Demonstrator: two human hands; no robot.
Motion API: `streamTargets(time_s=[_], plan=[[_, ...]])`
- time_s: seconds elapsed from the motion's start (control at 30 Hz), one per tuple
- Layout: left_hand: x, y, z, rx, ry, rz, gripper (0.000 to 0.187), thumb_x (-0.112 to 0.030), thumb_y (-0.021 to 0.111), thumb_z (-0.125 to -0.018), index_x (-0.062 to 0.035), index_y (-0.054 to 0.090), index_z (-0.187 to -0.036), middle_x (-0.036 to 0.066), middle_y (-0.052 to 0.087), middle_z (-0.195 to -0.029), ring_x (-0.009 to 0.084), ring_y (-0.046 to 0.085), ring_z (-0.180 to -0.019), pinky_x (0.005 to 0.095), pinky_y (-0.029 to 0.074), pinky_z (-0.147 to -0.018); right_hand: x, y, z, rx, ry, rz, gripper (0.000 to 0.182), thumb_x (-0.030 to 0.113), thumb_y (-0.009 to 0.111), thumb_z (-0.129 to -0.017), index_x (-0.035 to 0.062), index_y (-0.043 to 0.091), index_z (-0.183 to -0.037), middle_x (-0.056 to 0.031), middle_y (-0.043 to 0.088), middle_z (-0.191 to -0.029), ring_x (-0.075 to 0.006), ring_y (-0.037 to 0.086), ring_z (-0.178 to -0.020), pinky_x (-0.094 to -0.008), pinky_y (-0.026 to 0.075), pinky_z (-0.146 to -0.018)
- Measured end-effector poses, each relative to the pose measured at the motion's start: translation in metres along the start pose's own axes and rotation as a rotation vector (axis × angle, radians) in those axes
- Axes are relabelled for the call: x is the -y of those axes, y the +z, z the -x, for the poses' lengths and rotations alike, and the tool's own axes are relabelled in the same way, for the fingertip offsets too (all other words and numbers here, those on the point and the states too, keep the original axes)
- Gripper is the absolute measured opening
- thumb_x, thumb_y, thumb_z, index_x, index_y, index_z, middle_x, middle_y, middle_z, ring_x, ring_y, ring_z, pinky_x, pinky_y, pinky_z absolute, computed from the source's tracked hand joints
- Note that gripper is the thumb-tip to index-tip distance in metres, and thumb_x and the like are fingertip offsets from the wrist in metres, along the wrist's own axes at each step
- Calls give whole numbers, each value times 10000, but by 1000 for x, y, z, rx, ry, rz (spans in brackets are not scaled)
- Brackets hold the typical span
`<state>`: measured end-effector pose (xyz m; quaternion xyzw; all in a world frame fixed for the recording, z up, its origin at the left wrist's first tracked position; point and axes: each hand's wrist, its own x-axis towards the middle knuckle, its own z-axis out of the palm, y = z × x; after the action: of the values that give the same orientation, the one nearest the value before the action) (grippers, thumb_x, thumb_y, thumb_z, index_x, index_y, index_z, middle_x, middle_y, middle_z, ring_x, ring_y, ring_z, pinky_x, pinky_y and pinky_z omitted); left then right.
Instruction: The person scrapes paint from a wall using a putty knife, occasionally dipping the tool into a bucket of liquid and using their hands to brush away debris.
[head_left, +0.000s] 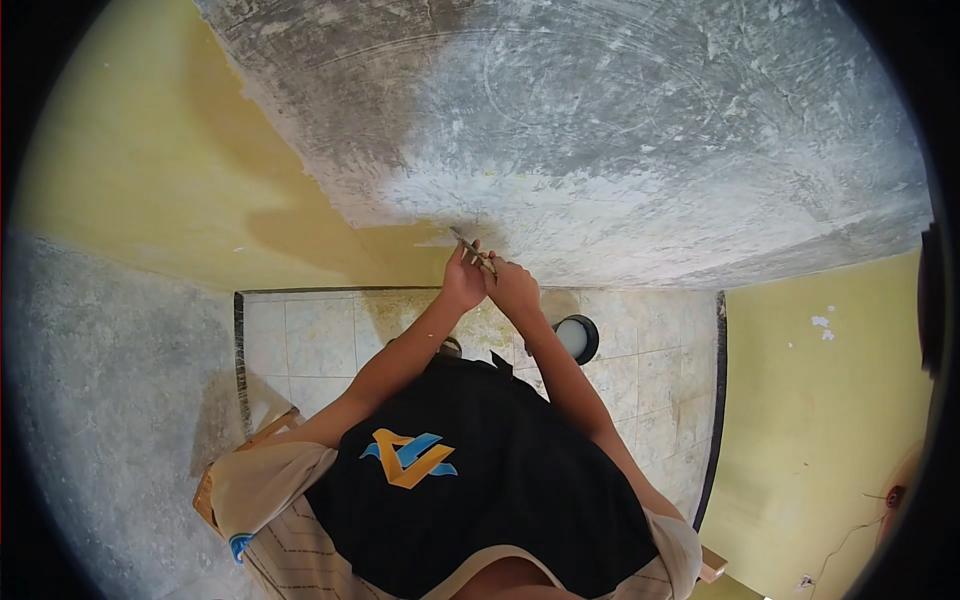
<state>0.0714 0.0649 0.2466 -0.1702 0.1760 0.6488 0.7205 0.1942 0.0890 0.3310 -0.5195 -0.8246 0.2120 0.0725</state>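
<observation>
Head view: a black-and-tan shirt [500, 470] is filling the near space, and wooden pieces [712, 565] are jutting out at both sides of it. Pale floor tiles [320, 330] are spreading below, with dark skirting [718, 400] running along their sides. A grey wall [110, 400] is standing on the left and a yellow wall [800, 400] on the right, the latter showing small white chips. Ahead, the front wall [640, 120] is showing scratched, patchy grey and white, while yellow paint is covering its left part and a low strip near the hands.

The right hand [514, 288] is grasping a slim tool [472, 250] with curled fingers; the left hand [464, 286] is lying beside it, its fingers bending around the same tool. The tool is looking dark and stained, its narrow tip pointing up and left at the front wall beside the yellow strip; whether it is touching is impossible to tell.

Beyond the right forearm, a round dark bucket [593, 343] is sitting on the tiles, holding something whitish [571, 338].
</observation>
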Motion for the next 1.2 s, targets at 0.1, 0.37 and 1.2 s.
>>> streamTargets(time_s=[0.1, 0.37, 1.2], plan=[[-1, -1, -2, 36, -15, -9, 424, -551, 532, -1014, -169, 614, -1180, 104, 639, -1019, 288, 614, -1039, 470, 495, -967, 0, 0, -1, -13, -3, 20, 358, 407, 611, -947, 73, 692, -1048, -222, 722, -867, -429, 704, -797, -539, 562, -712], [8, 2, -9, 24, 24, 109, 434, -567, 518, -1015, -154, 625, -1094, 74, 639, -917, 267, 618, -1023, 456, 505, -965, 6, -17, -3, 2, -29, 121, 386, 436, 600, -948, 95, 705, -1097, -218, 726, -878, -414, 713, -809, -539, 571, -712], [52, 12, -45, 103, 500, 246, 412, -530, 579, -1009, -125, 572, -935, 43, 643, -849, 209, 625, -823, 366, 542, -764, -46, -15, -42, 361, -347, 143, 500, 375, 443, -1057, -10, 489, -1373, -291, 711, -935, -497, 685, -835, -569, 546, -741]])
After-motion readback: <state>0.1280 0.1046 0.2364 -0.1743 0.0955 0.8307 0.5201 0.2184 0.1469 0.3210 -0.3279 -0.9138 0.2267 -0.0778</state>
